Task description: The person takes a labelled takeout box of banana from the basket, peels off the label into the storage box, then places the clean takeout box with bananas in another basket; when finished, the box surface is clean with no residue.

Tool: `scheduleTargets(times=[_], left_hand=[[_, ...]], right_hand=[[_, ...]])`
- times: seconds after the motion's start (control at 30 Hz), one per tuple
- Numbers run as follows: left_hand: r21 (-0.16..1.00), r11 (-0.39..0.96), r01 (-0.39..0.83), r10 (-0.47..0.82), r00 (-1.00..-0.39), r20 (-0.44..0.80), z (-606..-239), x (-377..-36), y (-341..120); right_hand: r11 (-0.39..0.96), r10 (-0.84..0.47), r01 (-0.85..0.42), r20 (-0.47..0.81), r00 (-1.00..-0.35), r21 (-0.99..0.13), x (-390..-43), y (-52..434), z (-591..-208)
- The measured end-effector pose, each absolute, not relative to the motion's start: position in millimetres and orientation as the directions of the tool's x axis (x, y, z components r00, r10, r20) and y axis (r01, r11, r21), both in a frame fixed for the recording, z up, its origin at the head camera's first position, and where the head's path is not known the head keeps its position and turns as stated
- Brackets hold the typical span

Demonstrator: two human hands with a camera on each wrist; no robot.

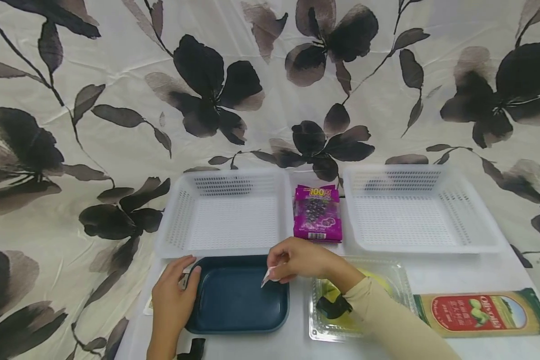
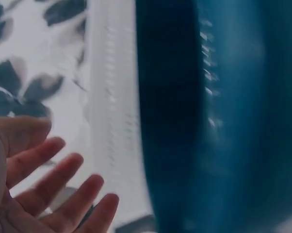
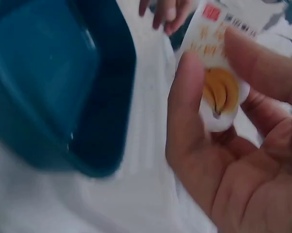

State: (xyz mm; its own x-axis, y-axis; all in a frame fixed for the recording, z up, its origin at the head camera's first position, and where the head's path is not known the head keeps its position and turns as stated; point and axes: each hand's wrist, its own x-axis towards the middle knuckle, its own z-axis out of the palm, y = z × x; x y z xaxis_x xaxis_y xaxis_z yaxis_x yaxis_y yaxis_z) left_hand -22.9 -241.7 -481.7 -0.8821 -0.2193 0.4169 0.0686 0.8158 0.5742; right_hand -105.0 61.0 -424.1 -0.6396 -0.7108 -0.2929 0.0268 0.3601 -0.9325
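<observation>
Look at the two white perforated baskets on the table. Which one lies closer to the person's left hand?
The white basket left of the purple snack packet, the left basket. It sits just behind the left hand; the right basket lies past the packet.

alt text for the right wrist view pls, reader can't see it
The right hand pinches a small white sachet printed with a yellow banana picture between thumb and fingers, beside a dark blue rectangular plastic tray on a white surface. The view is blurred.
</observation>
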Motion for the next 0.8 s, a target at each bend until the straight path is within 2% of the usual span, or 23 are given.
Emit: scheduleTargets(times=[0.23, 0.53, 0.8], left_hand=[[0.626, 0.780, -0.019, -0.237, -0.934, 0.268, -500.6, -24.2, -256.8], [0.695, 0.708, -0.127, -0.205, -0.978, 0.029, -515.1, -27.1, -269.7], [0.722, 0.681, -0.123, -0.191, -0.982, 0.012, -528.1, -28.4, -273.0]], right_hand=[[0.448, -0.726, -0.138, -0.270, -0.632, -0.883, -99.5, 22.5, -434.6], [0.580, -0.678, -0.200, -0.333, -0.655, -0.790, -95.7, -11.1, -451.9], [0.668, -0.625, -0.171, -0.421, -0.658, -0.724, -96.3, -33.0, -468.8]])
